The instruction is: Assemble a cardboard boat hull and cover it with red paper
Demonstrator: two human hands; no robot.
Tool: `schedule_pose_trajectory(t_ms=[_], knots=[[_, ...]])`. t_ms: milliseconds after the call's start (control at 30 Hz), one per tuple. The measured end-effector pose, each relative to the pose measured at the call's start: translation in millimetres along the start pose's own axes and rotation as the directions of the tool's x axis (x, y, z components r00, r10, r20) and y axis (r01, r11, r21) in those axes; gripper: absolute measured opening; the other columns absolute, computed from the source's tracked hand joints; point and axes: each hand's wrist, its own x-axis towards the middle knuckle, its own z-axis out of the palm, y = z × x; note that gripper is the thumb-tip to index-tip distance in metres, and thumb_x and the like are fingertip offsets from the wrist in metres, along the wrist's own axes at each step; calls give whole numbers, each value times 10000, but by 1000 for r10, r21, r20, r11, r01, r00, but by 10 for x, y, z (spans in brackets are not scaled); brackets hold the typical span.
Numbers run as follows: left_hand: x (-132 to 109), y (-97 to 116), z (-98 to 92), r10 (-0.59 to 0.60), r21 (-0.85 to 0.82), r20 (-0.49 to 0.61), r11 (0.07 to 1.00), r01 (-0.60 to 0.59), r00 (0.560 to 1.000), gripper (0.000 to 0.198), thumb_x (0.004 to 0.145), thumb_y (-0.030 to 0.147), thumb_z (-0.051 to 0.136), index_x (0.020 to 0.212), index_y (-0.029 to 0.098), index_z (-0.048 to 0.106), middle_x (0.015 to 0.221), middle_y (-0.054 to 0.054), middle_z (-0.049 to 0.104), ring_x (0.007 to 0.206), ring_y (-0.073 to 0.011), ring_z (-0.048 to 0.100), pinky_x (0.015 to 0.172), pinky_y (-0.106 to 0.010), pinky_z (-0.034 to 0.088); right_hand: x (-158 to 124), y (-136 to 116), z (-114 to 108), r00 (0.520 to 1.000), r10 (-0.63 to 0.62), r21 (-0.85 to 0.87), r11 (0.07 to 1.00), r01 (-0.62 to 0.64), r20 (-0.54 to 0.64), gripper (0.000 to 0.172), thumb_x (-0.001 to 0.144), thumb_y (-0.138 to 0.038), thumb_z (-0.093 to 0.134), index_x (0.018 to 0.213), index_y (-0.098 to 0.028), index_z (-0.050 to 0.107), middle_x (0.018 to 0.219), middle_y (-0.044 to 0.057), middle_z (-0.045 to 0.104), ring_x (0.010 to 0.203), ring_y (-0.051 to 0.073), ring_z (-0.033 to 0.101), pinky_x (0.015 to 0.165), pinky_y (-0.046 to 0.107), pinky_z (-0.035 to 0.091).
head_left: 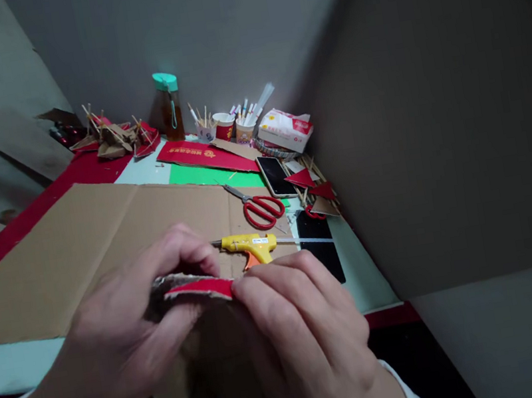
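My left hand pinches the left end of a red cardboard piece between thumb and bent fingers. Its torn, layered edge faces up. At the right end of the same piece, my right hand is closed on it, fingers curled over. Brown cardboard hangs below and between both hands; its lower part is in shadow. Just beyond the hands, a yellow glue gun with an orange trigger lies on a large brown cardboard sheet. Behind it are red-handled scissors.
A phone, red-and-brown scraps with sticks and a black slab lie to the right. Along the back stand a bottle, cups of sticks and a tissue pack. Stick-and-cardboard pieces sit back left. A wall borders the right.
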Motion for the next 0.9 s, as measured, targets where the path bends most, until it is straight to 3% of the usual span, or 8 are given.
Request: schedule_pose_trajectory(t_ms=[100,233,367,567,767,900], knots=[[172,-21,-51,26,-108,92,994,-16,995,128,981,229,525,999,335,593,873,87,672,770,-73,691,678,-65,554,62,87,49,998,46,18,999,-45,-35,223,954,8,498,1073,21,686,929,188,730,819,243,640,709,418,548],[355,-35,-116,115,-204,162,976,-81,980,173,986,215,553,1079,350,610,943,86,676,844,-65,697,751,-55,556,186,174,36,995,77,36,997,-75,-67,151,910,29,573,1017,-20,667,856,136,720,754,200,614,654,367,525],[451,-15,-126,91,-229,51,970,-77,995,223,919,177,624,1069,342,634,962,106,728,868,-60,733,745,-39,547,291,237,32,988,138,53,990,-134,-71,107,928,2,578,939,-71,657,789,72,662,701,147,556,614,302,487],[456,-35,-183,82,-41,-114,995,-87,990,232,972,261,620,1143,368,735,954,99,791,789,-63,744,681,-49,549,360,263,84,974,216,44,976,-213,-73,123,948,-33,556,916,-87,661,778,51,644,710,136,583,628,281,484],[410,-90,-196,48,21,-87,999,-47,995,204,977,301,640,1108,371,780,883,113,804,718,-69,716,638,-69,537,383,180,106,966,259,45,965,-258,-21,95,929,-56,578,911,-112,653,757,21,598,678,127,563,581,278,429],[311,-119,-152,26,-5,-132,1000,-27,991,153,941,310,677,1024,376,786,889,121,821,698,-78,758,604,-55,553,347,143,116,969,247,35,968,-248,23,90,930,-68,581,881,-125,629,719,15,570,639,124,541,554,280,396]])
